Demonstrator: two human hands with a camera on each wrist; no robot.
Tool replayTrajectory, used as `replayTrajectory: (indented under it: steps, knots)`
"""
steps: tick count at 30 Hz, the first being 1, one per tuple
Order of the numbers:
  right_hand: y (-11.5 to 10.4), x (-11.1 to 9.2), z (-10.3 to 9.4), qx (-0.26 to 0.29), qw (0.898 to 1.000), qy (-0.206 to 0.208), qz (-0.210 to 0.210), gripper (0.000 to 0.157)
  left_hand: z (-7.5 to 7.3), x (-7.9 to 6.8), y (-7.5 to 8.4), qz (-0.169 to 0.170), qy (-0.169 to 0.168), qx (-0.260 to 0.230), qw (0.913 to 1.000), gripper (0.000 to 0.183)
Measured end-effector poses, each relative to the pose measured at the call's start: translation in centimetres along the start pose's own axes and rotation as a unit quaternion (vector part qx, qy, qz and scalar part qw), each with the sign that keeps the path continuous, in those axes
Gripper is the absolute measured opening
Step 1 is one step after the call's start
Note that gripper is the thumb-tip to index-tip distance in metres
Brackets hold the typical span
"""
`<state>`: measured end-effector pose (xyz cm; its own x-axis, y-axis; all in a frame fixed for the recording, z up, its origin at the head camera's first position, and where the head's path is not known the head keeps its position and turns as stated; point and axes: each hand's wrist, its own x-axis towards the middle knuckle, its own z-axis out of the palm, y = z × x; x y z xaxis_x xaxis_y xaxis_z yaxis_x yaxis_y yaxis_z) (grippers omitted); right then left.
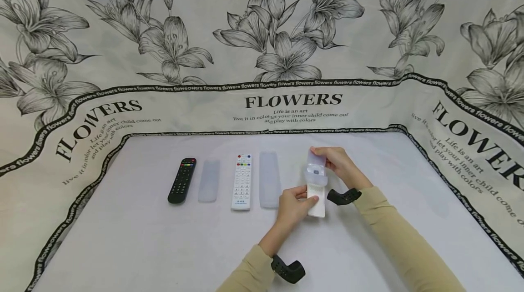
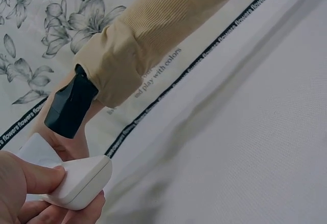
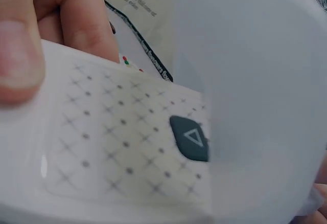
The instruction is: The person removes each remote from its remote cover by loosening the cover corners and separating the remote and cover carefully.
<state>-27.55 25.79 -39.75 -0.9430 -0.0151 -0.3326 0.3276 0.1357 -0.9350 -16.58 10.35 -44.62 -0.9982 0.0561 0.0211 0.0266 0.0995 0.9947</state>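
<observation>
My left hand grips the lower end of a white remote control, thumb on top and fingers beneath. In the right wrist view the remote shows a crossed, dotted pattern and a dark arrow tab. Its far end sits inside a translucent sleeve, whose edge crosses the tab. My right hand pinches the upper end of this sleeve at the far side. A part of the sleeve stands folded back in a band across the remote. The right fingers are mostly hidden in the left wrist view.
Left of my hands, a black remote, a small translucent sleeve, a white remote with coloured buttons and a longer translucent sleeve lie in a row on the white table. A flower-printed cloth stands behind.
</observation>
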Motion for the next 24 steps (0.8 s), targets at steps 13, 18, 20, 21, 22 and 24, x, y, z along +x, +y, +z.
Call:
replayTrajectory:
  steps: [13,18,20,21,22,24]
  knots:
    - [-0.4,0.6,-1.8,-0.131,0.99,-0.043,-0.029,0.062,0.1,-0.7,0.5,-0.049,-0.025,0.01,0.9984,0.039]
    - [-0.2,0.4,-1.9,-0.025,0.995,-0.099,-0.011,0.062,0.0,-0.5,0.5,-0.034,-0.015,0.009,0.9993,0.038]
    - [-0.1,0.2,-2.0,0.032,0.993,-0.116,0.012,0.055,-0.2,-0.3,0.5,-0.028,-0.01,0.007,0.9995,0.039]
    - [0.0,0.1,-2.0,0.052,0.991,-0.124,0.023,0.045,-0.2,-0.2,0.5,-0.024,-0.006,0.008,0.9997,0.039]
    - [0.1,0.0,-2.1,0.069,0.988,-0.13,0.038,0.035,-0.3,-0.2,0.4,-0.02,-0.002,0.008,0.9998,0.039]
    - [0.4,-0.2,-2.2,0.085,0.984,-0.14,0.064,0.015,-0.5,0.0,0.4,-0.017,0.009,0.011,0.9998,0.038]
